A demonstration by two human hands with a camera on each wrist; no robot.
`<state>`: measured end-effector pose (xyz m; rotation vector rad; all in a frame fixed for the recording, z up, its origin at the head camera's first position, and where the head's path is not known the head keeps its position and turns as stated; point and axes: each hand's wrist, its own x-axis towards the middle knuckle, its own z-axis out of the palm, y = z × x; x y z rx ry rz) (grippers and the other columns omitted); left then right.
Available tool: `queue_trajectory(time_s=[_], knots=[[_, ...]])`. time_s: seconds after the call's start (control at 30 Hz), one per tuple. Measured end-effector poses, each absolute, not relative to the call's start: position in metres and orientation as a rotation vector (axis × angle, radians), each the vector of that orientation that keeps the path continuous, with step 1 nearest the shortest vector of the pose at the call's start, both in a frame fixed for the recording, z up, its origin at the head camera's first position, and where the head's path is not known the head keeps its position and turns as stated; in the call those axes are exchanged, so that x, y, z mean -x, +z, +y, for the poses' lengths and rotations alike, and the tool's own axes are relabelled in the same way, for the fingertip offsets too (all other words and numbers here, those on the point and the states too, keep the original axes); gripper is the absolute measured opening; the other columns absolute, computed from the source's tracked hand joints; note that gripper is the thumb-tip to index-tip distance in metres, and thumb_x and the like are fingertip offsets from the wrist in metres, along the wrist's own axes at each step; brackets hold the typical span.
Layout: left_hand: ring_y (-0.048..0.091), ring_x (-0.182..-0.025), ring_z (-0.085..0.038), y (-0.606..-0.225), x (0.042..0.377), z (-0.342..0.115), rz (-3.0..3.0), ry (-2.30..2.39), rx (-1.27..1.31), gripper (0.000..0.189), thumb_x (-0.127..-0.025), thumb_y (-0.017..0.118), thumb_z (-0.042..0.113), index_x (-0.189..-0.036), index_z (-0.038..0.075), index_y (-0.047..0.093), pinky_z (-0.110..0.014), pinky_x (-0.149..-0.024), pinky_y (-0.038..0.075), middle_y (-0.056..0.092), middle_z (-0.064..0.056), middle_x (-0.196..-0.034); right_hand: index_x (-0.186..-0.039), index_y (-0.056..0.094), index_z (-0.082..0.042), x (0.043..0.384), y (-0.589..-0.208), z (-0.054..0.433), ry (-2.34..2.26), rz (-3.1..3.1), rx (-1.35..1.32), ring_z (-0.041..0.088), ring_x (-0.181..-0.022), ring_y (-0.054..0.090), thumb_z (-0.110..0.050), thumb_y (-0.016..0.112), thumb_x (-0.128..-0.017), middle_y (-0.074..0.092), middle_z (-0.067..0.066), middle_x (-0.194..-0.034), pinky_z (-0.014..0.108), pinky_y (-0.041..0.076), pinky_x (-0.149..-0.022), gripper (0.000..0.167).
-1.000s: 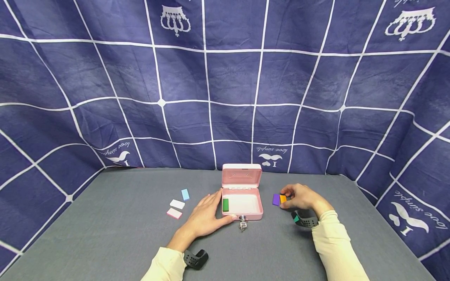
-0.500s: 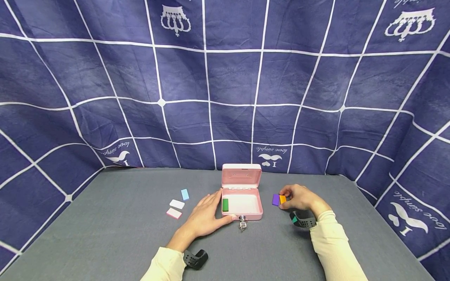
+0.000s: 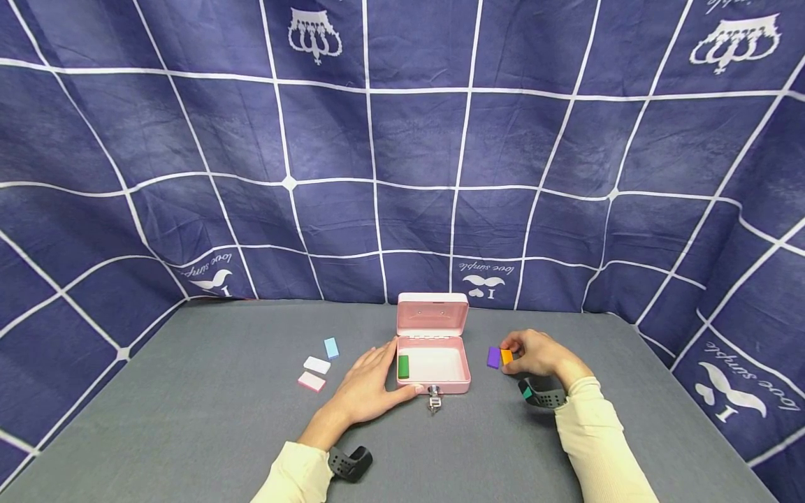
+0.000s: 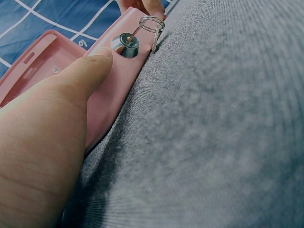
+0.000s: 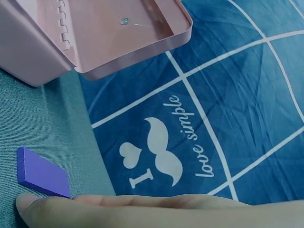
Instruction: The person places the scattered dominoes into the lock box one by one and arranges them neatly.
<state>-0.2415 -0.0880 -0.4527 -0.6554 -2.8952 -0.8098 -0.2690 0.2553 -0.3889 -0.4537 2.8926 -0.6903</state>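
Observation:
In the head view, a pink metal cash box (image 3: 464, 368) stands with its lid raised, and a green block (image 3: 403, 367) lies at its left inside. My left hand (image 3: 367, 390) rests against the box, straight fingers along its left side. Its thumb touches the front wall beside the silver lock (image 4: 126, 45), where a key on rings hangs. To the right of the box, my right hand (image 3: 539, 353) pinches an orange block (image 3: 506, 357) between thumb and fingers. A purple block (image 3: 493, 357) lies just left of it. In the right wrist view the fingers hide the orange block.
Left of the box lie a light blue block (image 3: 331, 348), a white block (image 3: 317, 365) and a pink-edged white block (image 3: 312, 381). The grey cloth-covered table (image 3: 207, 405) ends at a blue curtain (image 3: 415, 140) with white lines, close behind the raised lid.

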Motion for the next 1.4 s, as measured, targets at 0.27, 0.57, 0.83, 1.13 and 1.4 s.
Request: queue_trajectory(time_s=[0.27, 0.57, 0.83, 1.13, 1.4], knots=[[0.037, -0.148, -0.032, -0.453, 0.241, -0.087, -2.879, -0.815, 0.661, 0.101, -0.085, 0.061, 0.069, -0.158, 0.009, 0.027, -0.049, -0.124, 0.024, 0.04, -0.01, -0.16, -0.106, 0.07, -0.004, 0.27, -0.389, 0.257, -0.661, 2.901, 0.46, 0.015, -0.085, 0.059, -0.019, 0.083, -0.074, 0.069, 0.006, -0.093, 0.032, 0.047, -0.077, 0.038], [0.037, -0.148, -0.03, -0.454, 0.242, -0.087, -2.872, -0.815, 0.658, 0.102, -0.083, 0.062, 0.07, -0.158, 0.01, 0.028, -0.049, -0.124, 0.024, 0.042, -0.011, -0.158, -0.11, 0.072, -0.003, 0.268, -0.385, 0.256, -0.621, 2.939, 0.447, 0.015, -0.083, 0.059, -0.021, 0.081, -0.076, 0.07, 0.007, -0.093, 0.034, 0.05, -0.075, 0.039], [0.037, -0.149, -0.029, -0.455, 0.241, -0.088, -2.873, -0.823, 0.653, 0.102, -0.083, 0.061, 0.071, -0.159, 0.012, 0.026, -0.048, -0.125, 0.024, 0.041, -0.009, -0.159, -0.112, 0.072, -0.004, 0.27, -0.382, 0.254, -0.63, 2.958, 0.412, 0.018, -0.087, 0.061, -0.021, 0.08, -0.078, 0.07, 0.008, -0.095, 0.037, 0.052, -0.077, 0.038], [0.036, -0.149, -0.029, -0.454, 0.242, -0.087, -2.882, -0.812, 0.653, 0.102, -0.084, 0.06, 0.072, -0.159, 0.012, 0.025, -0.048, -0.125, 0.024, 0.04, -0.009, -0.159, -0.113, 0.072, -0.003, 0.27, -0.379, 0.251, -0.619, 2.979, 0.454, 0.022, -0.091, 0.063, -0.022, 0.08, -0.079, 0.071, 0.009, -0.099, 0.04, 0.053, -0.079, 0.04], [0.036, -0.149, -0.032, -0.454, 0.243, -0.088, -2.917, -0.806, 0.652, 0.103, -0.084, 0.06, 0.071, -0.159, 0.009, 0.025, -0.049, -0.124, 0.024, 0.036, -0.008, -0.161, -0.114, 0.072, -0.003, 0.269, -0.376, 0.249, -0.63, 2.986, 0.477, 0.026, -0.096, 0.066, -0.022, 0.08, -0.079, 0.072, 0.01, -0.102, 0.045, 0.055, -0.083, 0.041]])
